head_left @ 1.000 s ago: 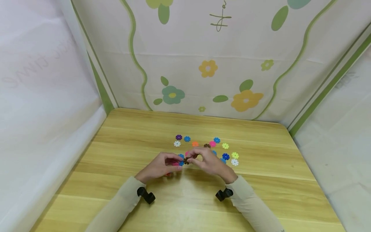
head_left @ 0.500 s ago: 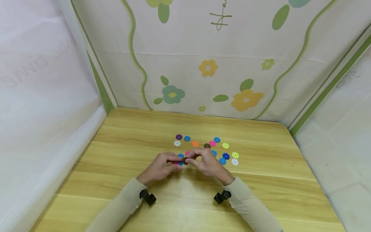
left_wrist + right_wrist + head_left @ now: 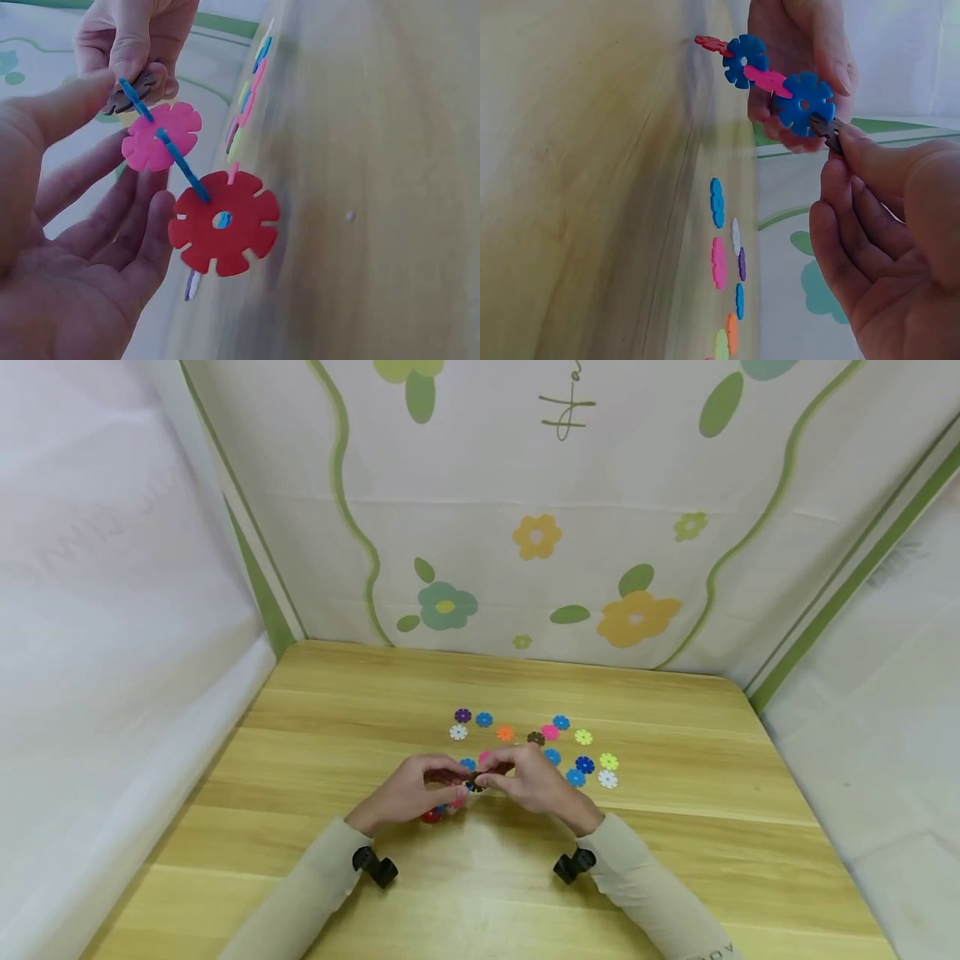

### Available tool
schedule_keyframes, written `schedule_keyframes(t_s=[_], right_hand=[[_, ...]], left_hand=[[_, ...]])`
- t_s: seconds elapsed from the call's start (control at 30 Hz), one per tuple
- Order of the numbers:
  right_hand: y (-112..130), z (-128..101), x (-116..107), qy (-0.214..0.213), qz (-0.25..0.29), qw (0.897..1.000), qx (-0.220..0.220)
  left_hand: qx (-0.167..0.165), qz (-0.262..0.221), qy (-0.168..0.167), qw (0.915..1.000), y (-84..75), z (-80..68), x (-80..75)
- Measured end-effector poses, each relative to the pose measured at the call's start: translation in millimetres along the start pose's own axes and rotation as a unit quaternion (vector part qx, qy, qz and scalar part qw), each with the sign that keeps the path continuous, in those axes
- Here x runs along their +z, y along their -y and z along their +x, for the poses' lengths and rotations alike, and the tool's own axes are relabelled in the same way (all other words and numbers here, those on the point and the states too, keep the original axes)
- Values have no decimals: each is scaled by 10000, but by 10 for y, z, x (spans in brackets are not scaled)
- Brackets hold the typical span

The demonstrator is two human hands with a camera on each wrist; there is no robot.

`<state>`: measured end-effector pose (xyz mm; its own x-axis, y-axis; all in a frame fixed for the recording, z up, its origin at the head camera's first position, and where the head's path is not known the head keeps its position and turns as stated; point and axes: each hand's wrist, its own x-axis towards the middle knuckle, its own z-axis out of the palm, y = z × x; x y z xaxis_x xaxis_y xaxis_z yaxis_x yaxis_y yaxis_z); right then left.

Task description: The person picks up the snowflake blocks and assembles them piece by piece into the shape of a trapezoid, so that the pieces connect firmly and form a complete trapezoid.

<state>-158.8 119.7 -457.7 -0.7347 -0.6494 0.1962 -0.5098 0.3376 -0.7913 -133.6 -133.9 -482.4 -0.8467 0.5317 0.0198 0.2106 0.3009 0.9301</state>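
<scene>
In the right wrist view my left hand (image 3: 405,789) holds a chain of slotted plastic discs between thumb and fingers. A red disc (image 3: 196,238) forms the chain's free end. Behind it come a blue disc (image 3: 739,51), a pink disc (image 3: 182,124) and a second blue disc (image 3: 791,114), joined slot to slot at angles. My right hand (image 3: 531,781) pinches a brown disc (image 3: 828,133) by thumb and fingertips, its edge at the slot of that second blue disc. The left fingers lie spread below the chain, and both hands are held over the table.
Several loose discs lie flat on the wooden table (image 3: 675,877) beyond the hands, among them an orange disc (image 3: 505,733), a purple disc (image 3: 462,716) and a dark blue disc (image 3: 584,765). A flower-printed cloth wall (image 3: 465,527) stands behind the table.
The brown disc has shifted slightly left and toward me, between the hands. The chain has turned in my left hand, so its red end shows below the left fingers again.
</scene>
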Motion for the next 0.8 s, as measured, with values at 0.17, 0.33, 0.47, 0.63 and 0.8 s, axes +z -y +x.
schedule_keyframes(t_s=[0.17, 0.33, 0.47, 0.63, 0.8], right_hand=[[-2, 34, 3, 112, 146, 9998, -5], [-34, 67, 7, 245, 236, 9994, 34], [-60, 112, -97, 487, 21, 9988, 67], [-89, 254, -263, 761, -462, 9956, 279], [-177, 427, -264, 903, -1135, 9892, 214]], left_hand=[[-25, -69, -233, 9997, 7, 2, 17], [-24, -125, -311, 9994, 11, 7, 31], [-107, -222, -344, 9991, 23, -7, 11], [-186, -252, -461, 9984, 41, -28, -39], [-273, -290, -526, 9978, 59, -32, -61]])
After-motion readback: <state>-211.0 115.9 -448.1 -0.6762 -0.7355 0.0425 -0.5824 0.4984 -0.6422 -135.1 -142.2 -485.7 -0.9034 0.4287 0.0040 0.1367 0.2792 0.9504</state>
